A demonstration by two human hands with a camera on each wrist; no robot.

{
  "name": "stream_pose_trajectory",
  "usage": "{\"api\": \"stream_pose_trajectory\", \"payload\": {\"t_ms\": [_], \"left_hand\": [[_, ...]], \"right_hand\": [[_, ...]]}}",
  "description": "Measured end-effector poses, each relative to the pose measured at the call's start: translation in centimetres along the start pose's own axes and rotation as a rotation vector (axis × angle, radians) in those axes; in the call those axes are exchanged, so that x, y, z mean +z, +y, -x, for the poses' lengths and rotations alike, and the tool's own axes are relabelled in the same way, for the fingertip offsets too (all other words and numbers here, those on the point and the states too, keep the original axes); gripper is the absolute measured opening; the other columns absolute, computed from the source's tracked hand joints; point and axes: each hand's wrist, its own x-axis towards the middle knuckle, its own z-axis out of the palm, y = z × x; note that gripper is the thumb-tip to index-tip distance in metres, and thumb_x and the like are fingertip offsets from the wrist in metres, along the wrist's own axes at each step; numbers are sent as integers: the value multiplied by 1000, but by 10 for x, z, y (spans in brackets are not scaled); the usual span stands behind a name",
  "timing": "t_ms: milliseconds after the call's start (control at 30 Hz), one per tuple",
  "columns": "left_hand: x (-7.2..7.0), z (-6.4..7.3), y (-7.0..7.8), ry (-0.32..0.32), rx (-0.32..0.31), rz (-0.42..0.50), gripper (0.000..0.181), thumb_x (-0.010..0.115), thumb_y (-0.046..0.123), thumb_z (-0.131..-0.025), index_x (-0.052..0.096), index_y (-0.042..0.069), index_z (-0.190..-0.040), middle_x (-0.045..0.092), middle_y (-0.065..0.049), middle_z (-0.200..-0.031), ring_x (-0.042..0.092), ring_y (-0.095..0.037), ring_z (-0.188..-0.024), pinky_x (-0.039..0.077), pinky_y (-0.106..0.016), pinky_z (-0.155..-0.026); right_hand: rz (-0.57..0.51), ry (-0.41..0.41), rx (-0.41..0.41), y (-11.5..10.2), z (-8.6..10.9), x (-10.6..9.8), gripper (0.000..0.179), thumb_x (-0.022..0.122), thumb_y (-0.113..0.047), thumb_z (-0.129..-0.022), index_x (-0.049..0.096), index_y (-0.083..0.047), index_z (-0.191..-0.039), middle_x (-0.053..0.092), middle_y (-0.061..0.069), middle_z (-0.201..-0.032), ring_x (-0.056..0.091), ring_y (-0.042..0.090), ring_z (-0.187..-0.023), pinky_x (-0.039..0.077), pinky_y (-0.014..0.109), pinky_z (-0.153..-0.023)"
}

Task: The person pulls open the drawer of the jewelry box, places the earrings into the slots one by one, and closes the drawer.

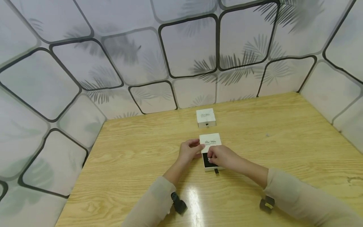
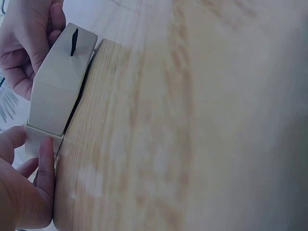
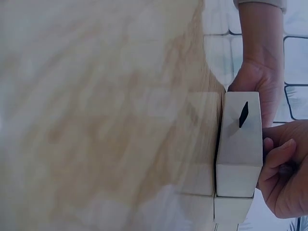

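Observation:
A small white gift box (image 1: 210, 138) with dark script on its lid lies on the table. Its drawer (image 1: 213, 169) is slid out toward me, showing a black lining and a short black pull tab (image 1: 216, 171). My left hand (image 1: 188, 152) grips the box's sleeve from the left side, thumb at the lid's edge. Over the drawer, my right hand (image 1: 227, 156) has its fingers curled and pinches a tiny silvery piece (image 1: 209, 160) against the black lining; its exact kind is too small to tell. The right wrist view shows the drawer front (image 3: 240, 130), with the right fingertips behind it.
A second white box (image 1: 205, 118), shut, stands farther back on the wooden table (image 1: 136, 151). A patterned cloth wall (image 1: 187, 47) rises along the back and sides. A tiny pale scrap (image 1: 267, 135) lies to the right.

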Motion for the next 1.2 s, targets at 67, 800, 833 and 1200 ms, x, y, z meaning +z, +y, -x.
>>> {"api": "stream_pose_trajectory", "payload": {"t_ms": [67,800,833,1200], "left_hand": [[-1,-3,-3,2,-1,1,43,66,5,-87,53,-10,-125,58,-18,-111,59,-13,-84,59,-35,-78],[-2,-7,-10,0,-3,10,44,67,6,-86,54,-9,-125,58,-16,-108,60,-13,-81,59,-34,-76],[-3,-10,-13,-1,-3,17,44,68,7,-86,54,-8,-125,58,-16,-108,60,-13,-82,59,-34,-76],[-4,-22,-30,8,13,25,45,71,13,-85,57,-3,-124,59,-13,-108,60,-15,-86,60,-31,-73]], "right_hand": [[1,16,5,-1,1,1,4,67,-2,-83,64,-3,-85,63,0,-72,53,8,-63,48,21,-56],[-4,58,0,1,3,6,8,68,-5,-84,70,0,-90,66,2,-71,54,7,-54,47,19,-42],[-4,67,-3,1,3,6,7,69,-5,-84,70,0,-89,66,2,-70,54,7,-53,47,19,-41],[-57,82,2,1,4,3,6,70,-4,-82,65,-3,-85,63,0,-68,51,8,-47,45,21,-35]]}}
